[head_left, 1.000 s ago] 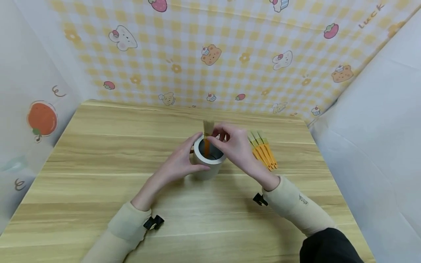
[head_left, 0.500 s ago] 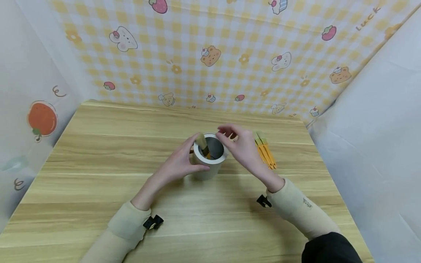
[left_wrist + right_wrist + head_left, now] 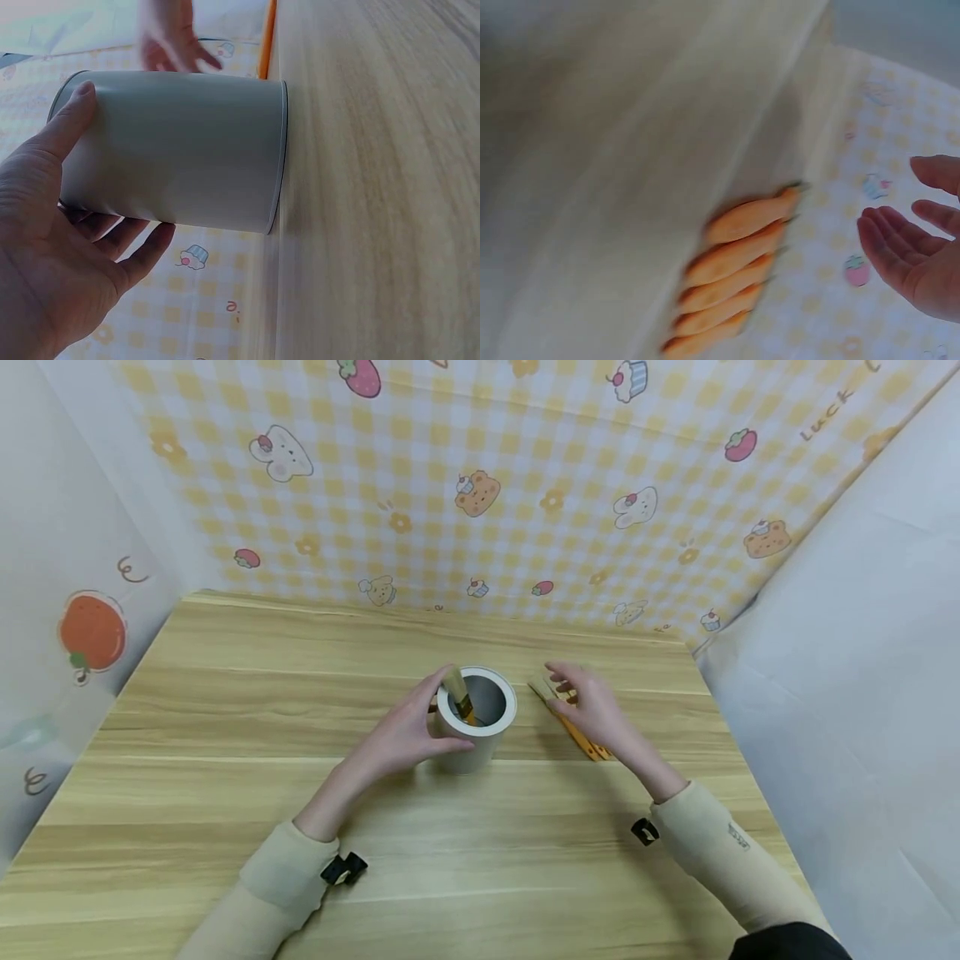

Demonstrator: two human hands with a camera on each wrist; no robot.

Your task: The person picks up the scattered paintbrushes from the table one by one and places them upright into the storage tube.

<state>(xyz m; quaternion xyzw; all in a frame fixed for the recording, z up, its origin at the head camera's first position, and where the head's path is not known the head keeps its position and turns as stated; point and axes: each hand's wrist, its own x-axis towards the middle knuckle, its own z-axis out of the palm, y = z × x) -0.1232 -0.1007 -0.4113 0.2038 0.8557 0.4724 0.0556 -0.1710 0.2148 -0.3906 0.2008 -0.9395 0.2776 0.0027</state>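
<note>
A grey-white cylindrical canister (image 3: 468,758) with an open top stands upright on the table. My left hand (image 3: 401,731) holds it round its left side, thumb in front. In the left wrist view the thumb and fingers span the canister (image 3: 169,150). One bristle paintbrush (image 3: 456,687) leans inside it, its bristles at the rim near my left fingers. To the right, my right hand (image 3: 592,706) hovers over several orange-handled paintbrushes (image 3: 579,739), partly covering them. The right wrist view has these brushes (image 3: 727,285) lying side by side, apart from the loosely bent right hand (image 3: 919,262), which holds nothing.
The wooden table (image 3: 285,693) ends at a yellow checked wall covering (image 3: 420,535) at the back. White sheets (image 3: 847,693) stand along both sides. Cameras (image 3: 345,868) are strapped at the wrists.
My right hand has released a paintbrush, which dropped into the canister and tipped left. That hand then moved right, over the other brushes. My left hand stays on the canister.
</note>
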